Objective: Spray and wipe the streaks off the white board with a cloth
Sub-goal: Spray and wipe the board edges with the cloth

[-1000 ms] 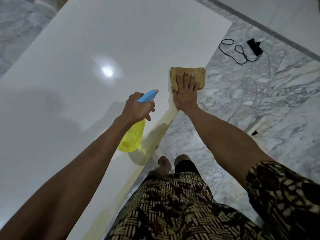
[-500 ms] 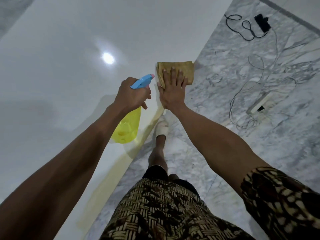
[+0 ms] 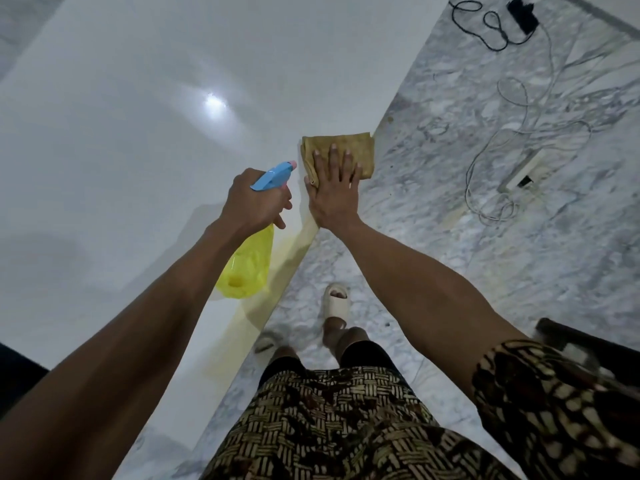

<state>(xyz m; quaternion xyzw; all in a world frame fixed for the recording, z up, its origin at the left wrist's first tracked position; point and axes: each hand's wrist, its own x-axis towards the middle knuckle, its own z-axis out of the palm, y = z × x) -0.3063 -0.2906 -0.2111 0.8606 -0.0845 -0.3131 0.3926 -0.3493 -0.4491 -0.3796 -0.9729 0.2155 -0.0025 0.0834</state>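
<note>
The white board (image 3: pixel 145 109) fills the left of the head view, its right edge running along the marble floor (image 3: pixel 485 244). At that edge, the right hand (image 3: pixel 334 192) presses a tan cloth (image 3: pixel 341 148) flat, fingers straight and spread. Just left of the cloth, the left hand (image 3: pixel 254 202) grips a yellow spray bottle (image 3: pixel 247 268) by its blue trigger head. Cables (image 3: pixel 498 32) lie on the floor, well right of the board.

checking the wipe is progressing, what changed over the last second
The right hand, flat on the tan folded cloth, slid it along the right edge of the glossy white board, toward the person, judging by the black cable drawing farther off. The person's feet stepped apart. Unchanged: the left hand grips the yellow spray bottle with blue trigger head beside the cloth; nothing taken or released.
</note>
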